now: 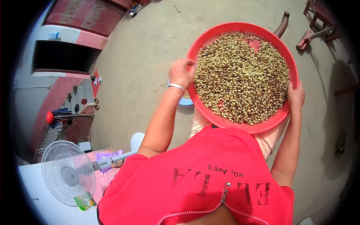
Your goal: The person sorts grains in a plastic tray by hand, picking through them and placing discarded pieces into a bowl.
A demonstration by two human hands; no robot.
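Beans [240, 78] heaped in a red basket [240, 26], its rim gripped by the right hand [296, 94], left hand [182, 73] curled beside the opposite rim, its hold unclear, blue basin [185, 102] partly blocked, fan [70, 176] at left, upside-down lettering [204, 183] printed on a red shirt [150, 187], an E made out.

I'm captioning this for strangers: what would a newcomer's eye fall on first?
Probably the big red sieve at upper right, spread with green and brown bean-like grains, the right hand on its right rim. Next comes the bright red top filling the bottom centre, then the pale fan at lower left.
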